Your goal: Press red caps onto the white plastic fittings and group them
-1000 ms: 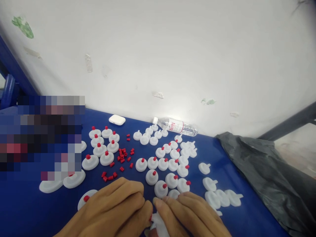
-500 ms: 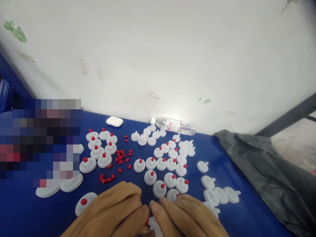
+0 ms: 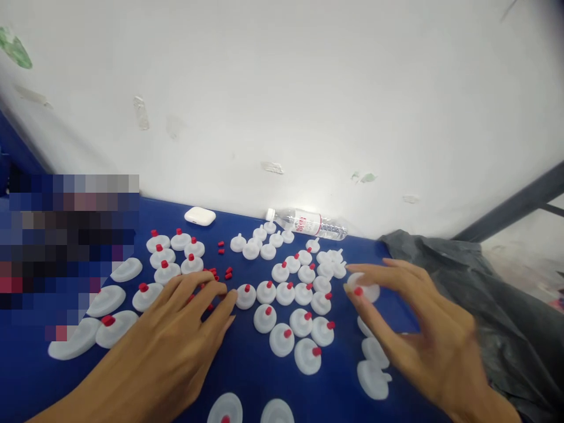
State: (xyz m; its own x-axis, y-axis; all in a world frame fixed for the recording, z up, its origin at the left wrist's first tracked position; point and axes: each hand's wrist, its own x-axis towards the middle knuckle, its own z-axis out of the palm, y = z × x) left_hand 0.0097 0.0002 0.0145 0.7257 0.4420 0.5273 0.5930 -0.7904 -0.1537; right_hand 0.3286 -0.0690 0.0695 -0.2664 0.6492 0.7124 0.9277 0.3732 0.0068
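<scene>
My left hand [image 3: 189,329] reaches down over loose red caps [image 3: 212,275], its fingers slightly bent and apart. Nothing shows in its grip. To the right, the thumb and forefinger of my right hand [image 3: 436,335] curl around a round white plastic disc [image 3: 370,285] with a red cap. This disc looks larger than those on the table. Between my hands lie rows of red-capped white discs [image 3: 285,294]. Uncapped white discs with bare stems [image 3: 373,379] lie beneath and beside my right hand. Two more discs [image 3: 277,412] are cut off by the bottom edge.
A clear water bottle [image 3: 308,223] lies against the white wall, with a small white case [image 3: 200,216] farther left. Dark plastic sheeting [image 3: 489,305] hangs over the right table edge. Other white discs [image 3: 106,299] sit at left, near a blurred-out area.
My hands have separated from the bottom centre. The left one moved up and left onto the red caps; the right one moved up and right to the uncapped discs.
</scene>
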